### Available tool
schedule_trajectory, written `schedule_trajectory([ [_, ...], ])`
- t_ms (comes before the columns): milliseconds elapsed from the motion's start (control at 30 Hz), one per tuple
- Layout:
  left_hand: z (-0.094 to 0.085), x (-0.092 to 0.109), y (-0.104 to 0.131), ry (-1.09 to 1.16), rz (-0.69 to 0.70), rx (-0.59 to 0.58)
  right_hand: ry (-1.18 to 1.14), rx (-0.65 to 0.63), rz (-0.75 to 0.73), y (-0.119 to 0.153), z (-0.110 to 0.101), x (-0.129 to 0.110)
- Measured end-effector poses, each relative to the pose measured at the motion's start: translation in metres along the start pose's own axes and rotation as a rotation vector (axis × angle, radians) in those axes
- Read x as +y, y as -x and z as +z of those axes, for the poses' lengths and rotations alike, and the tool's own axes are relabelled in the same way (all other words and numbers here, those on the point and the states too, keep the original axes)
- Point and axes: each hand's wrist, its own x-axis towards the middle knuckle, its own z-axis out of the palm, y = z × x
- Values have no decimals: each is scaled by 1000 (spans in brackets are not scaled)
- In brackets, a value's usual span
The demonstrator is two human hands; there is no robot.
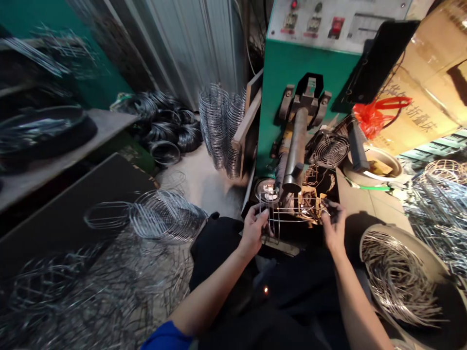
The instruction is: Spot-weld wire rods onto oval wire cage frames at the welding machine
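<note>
Center frame: 1 wire frame (288, 214), both ends pinched between curled fingers, left hand (256, 226), right hand (332, 224). Upper right: cardboard box (426, 92), printed characters, partly readable, "折叠床".

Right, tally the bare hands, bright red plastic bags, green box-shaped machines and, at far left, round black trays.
Bare left hand and bare right hand: 2
Bright red plastic bag: 1
Green box-shaped machine: 1
Round black tray: 1
Total: 5
</note>
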Motion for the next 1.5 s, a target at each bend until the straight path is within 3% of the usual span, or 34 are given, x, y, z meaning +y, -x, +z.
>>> schedule_trajectory([
  [100,-17,-20,54,107,-225,21,83,-70,207,36,-26,19],
  [200,-60,-29,106,-83,-454,-58,140,-255,416,63,-44,27],
  [267,-89,-19,117,-399,-497,-137,238,-422,383,71,-43,24],
  [333,-104,-4,103,-695,-364,-145,416,-590,273,70,-29,17],
  [400,-101,4,74,-843,-150,-174,625,-704,219,65,-8,8],
  [467,-89,2,43,-1076,165,-220,788,-761,216,62,12,-1],
  [500,-83,-3,30,-1174,310,-220,821,-772,205,63,19,-5],
  [567,-74,-13,12,-1272,473,-212,763,-743,171,67,25,-11],
  [767,-78,-30,1,-1414,585,-253,360,-426,85,89,15,-8],
  [933,-71,-23,-7,-1544,624,-314,275,-448,159,80,16,-16],
  [1167,-45,8,-28,-1594,732,-337,429,-350,-123,45,24,-40],
  [1500,-35,26,-35,-1664,786,-321,424,-308,-168,26,38,-44],
])
